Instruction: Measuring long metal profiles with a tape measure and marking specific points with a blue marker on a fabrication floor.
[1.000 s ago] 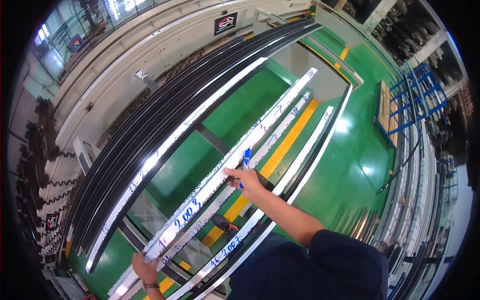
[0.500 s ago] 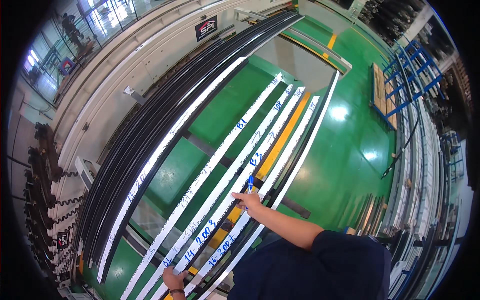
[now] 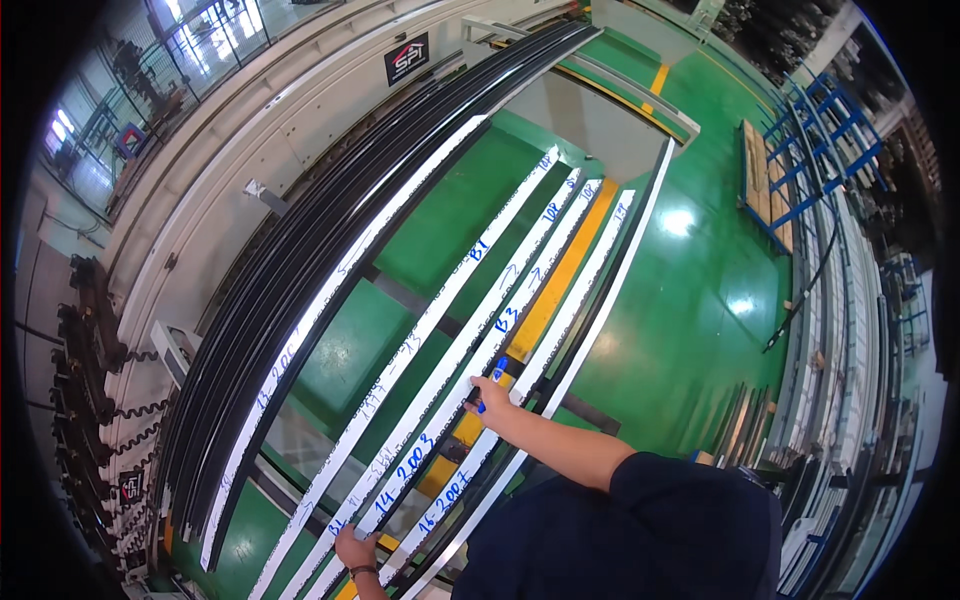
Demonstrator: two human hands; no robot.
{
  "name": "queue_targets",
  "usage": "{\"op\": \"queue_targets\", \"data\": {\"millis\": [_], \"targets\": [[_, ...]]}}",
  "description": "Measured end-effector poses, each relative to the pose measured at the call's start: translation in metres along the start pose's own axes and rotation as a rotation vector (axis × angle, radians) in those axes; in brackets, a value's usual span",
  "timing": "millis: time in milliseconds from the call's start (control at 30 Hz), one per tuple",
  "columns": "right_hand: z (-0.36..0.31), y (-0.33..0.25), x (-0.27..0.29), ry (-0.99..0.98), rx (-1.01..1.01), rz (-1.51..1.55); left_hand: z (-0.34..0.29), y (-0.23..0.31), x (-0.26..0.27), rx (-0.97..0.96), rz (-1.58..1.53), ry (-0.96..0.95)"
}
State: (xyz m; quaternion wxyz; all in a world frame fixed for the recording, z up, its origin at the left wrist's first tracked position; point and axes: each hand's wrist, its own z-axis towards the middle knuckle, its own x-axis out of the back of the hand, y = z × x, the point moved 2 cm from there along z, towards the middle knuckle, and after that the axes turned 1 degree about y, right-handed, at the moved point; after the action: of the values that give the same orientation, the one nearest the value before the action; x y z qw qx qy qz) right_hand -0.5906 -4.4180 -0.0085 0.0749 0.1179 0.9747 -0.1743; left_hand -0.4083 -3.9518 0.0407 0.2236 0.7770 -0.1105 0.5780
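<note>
Several long, narrow profiles with white, hand-marked top faces lie side by side, slanting from lower left to upper right. My left hand (image 3: pixel 357 548) is closed on the near end of one white-faced profile (image 3: pixel 456 391). Farther up that same profile, my right hand (image 3: pixel 487 396) has its thumb and fingers at the edge. A blue marker (image 3: pixel 499 370) is held in the right hand and sticks out above and below the fingers. Just to the left lies a second white profile (image 3: pixel 420 420), close alongside. To the right is another white-faced profile (image 3: pixel 533 373).
A dense bundle of black profiles (image 3: pixel 330 200) lies at the left along a long pale machine (image 3: pixel 215 190). Dark crossbars (image 3: pixel 592 413) run under the profiles, above a green floor (image 3: pixel 680 290) with yellow markings. Blue racks (image 3: pixel 825 140) and stacked stock stand at the right.
The profile in my hands has shifted slightly left, closer to its neighbour. My left hand has moved a little up and right. The marker in my right hand is now more tilted.
</note>
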Motion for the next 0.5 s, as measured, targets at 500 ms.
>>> {"op": "queue_targets", "data": {"millis": [500], "targets": [[-0.002,0.009,-0.005,0.175,0.166,-0.224,0.005,0.001,-0.015,-0.047,0.076,-0.084]]}}
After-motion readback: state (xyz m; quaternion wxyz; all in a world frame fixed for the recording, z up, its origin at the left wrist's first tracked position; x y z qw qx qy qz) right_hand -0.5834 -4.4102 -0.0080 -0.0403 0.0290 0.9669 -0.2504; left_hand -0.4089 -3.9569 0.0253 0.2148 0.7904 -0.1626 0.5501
